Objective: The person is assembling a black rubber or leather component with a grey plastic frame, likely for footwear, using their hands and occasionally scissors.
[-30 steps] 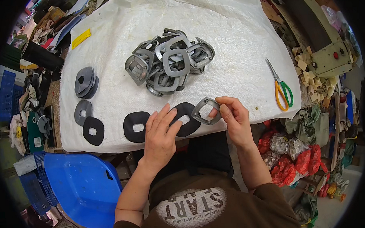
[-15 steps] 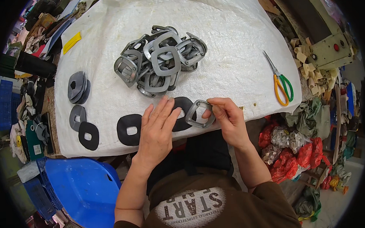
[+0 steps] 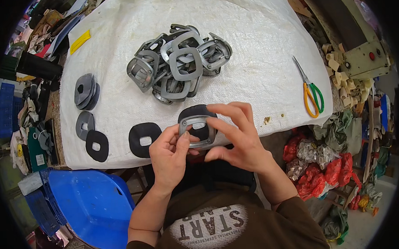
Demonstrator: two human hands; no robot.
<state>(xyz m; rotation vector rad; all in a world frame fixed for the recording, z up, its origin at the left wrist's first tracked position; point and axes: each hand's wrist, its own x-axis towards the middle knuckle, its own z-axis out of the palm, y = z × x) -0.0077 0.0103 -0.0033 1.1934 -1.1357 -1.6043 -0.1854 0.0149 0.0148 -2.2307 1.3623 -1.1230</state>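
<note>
A grey rounded-square frame (image 3: 183,127) is held at its left side by my left hand (image 3: 169,157), thumb on top and fingers beneath. My right hand (image 3: 240,138) is spread around the frame's right side, its fingertips by the upper right corner; whether they touch it is hard to tell. Behind the frame, a black rounded-square pad (image 3: 193,110) with a central hole lies at the table edge, partly covered. Another black pad (image 3: 137,132) lies left of my left hand. Farther off is a heap of similar grey frames (image 3: 186,63).
At the left lie a stack of dark pads (image 3: 85,94), a grey pad (image 3: 82,124), a black pad (image 3: 91,151) and a yellow strip (image 3: 79,42). Scissors (image 3: 310,92) with orange and green handles lie right. A blue tub (image 3: 86,203) stands below left; bagged parts (image 3: 313,171) are right.
The grey frame has moved left from my right hand into my left hand's hold. My left hand has lifted off the white cover; the fingers of my right have spread apart.
</note>
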